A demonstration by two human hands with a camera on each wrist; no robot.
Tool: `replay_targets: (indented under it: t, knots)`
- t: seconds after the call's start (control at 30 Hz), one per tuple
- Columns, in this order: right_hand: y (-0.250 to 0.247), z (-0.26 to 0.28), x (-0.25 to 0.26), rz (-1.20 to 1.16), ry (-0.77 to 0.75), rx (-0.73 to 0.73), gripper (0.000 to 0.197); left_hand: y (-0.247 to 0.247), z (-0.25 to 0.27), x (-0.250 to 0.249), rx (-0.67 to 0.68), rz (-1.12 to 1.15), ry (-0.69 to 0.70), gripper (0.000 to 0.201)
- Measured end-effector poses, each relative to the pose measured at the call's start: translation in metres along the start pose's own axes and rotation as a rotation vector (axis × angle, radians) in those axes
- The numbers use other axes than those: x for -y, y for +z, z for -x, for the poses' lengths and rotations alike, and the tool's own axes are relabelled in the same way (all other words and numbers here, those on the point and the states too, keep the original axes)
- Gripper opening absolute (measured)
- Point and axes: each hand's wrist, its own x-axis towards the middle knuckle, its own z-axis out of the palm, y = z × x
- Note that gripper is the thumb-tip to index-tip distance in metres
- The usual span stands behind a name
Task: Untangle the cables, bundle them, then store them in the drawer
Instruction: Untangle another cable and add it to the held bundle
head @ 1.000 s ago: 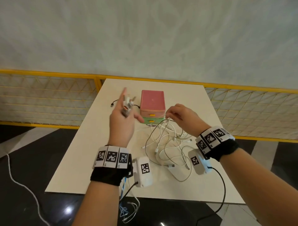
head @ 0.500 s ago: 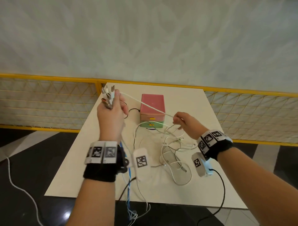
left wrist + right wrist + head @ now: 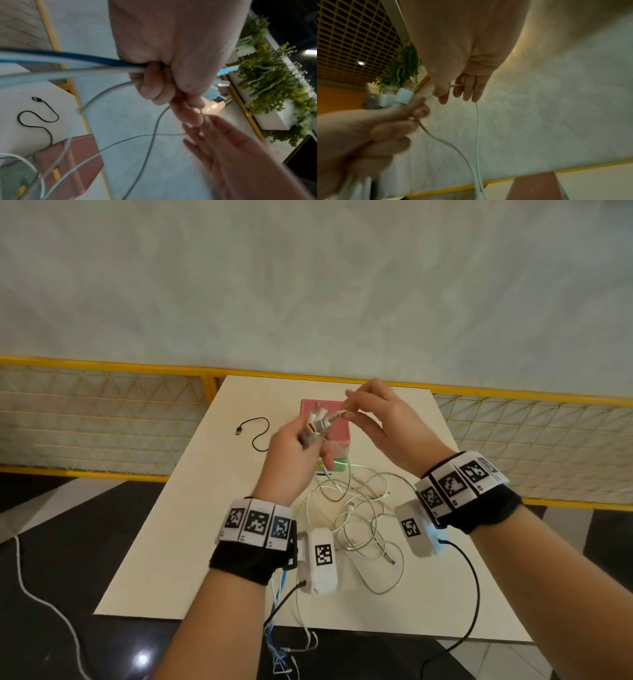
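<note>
Cables (image 3: 356, 518): white tangle lies on the table (image 3: 191, 508) in front of the pink-and-green drawer box (image 3: 337, 433), loops crossing each other, some ends trailing off the near edge. One black cable (image 3: 255, 436) lies apart, to the left of the box, not in the tangle.

My left hand (image 3: 291, 460) is raised over the table, its grip closed around a cluster of connector ends (image 3: 315, 426) that fan out above the fist; the left wrist view shows several cords, white and blue, running out of that fist. My right hand (image 3: 373, 419) pinches one more white plug end (image 3: 337, 415) between thumb and fingertips, right beside the cluster, its cord hanging down to the pile.

Step in hand, as I read it: still untangling, collecting ends into one hand. Nothing bundled, and I cannot tell if a drawer is open.

Next move likely calls for seating this plug into the left fist without loosening the others, then drawing cords free of the loops.

Writing: only square black-and-white coded markers on the wristbands (image 3: 257, 523) and wrist cameras. No brand readable.
</note>
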Motion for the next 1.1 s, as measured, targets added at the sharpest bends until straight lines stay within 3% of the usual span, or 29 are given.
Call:
replay_targets:
  t: [0.07, 0.17, 0.23, 0.37, 0.47, 0.6, 0.67, 0.73, 0.8, 0.87, 1.0, 1.1]
  knots:
    - [0.003, 0.005, -0.009, 0.001, 0.025, 0.03, 0.019, -0.007, 0.001, -0.01, -0.123, -0.01, 0.05, 0.021]
    - [0.007, 0.018, -0.032, 0.046, 0.235, 0.06, 0.02, -0.028, 0.001, -0.023, -0.332, 0.096, 0.106, 0.02]
    - [0.003, 0.028, -0.041, 0.046, 0.356, 0.07, 0.019, -0.042, 0.002, -0.027, -0.362, 0.085, 0.133, 0.024]
    - [-0.008, 0.032, -0.021, -0.11, 0.372, 0.075, 0.009, -0.047, 0.007, -0.024, -0.285, 0.053, 0.129, 0.027]
    - [-0.021, 0.025, 0.017, -0.298, 0.383, 0.117, 0.016, -0.037, 0.014, -0.017, -0.157, 0.016, 0.121, 0.024]
    - [-0.04, 0.028, 0.066, -0.308, 0.318, 0.186, 0.008, -0.03, 0.025, -0.02, -0.05, 0.037, 0.129, 0.015]
    - [-0.049, 0.039, 0.082, -0.205, 0.27, 0.281, 0.007, -0.036, 0.029, -0.021, -0.098, 0.077, 0.132, 0.021]
    - [-0.055, 0.054, 0.095, -0.093, 0.224, 0.451, 0.015, -0.046, 0.034, -0.019, -0.12, 0.122, 0.048, 0.019]
    - [-0.055, 0.07, 0.102, -0.002, 0.173, 0.626, 0.026, -0.055, 0.039, -0.017, -0.104, 0.169, -0.028, 0.039]
    - [-0.05, 0.083, 0.105, 0.068, 0.128, 0.712, 0.039, -0.058, 0.049, -0.021, -0.052, 0.232, -0.075, 0.059]
    - [-0.037, 0.097, 0.104, 0.075, 0.12, 0.598, 0.036, -0.056, 0.068, -0.03, 0.227, 0.319, -0.1, 0.061]
    - [-0.027, 0.101, 0.113, -0.078, 0.176, 0.526, 0.034, -0.048, 0.083, -0.04, 0.348, 0.253, 0.022, 0.061]
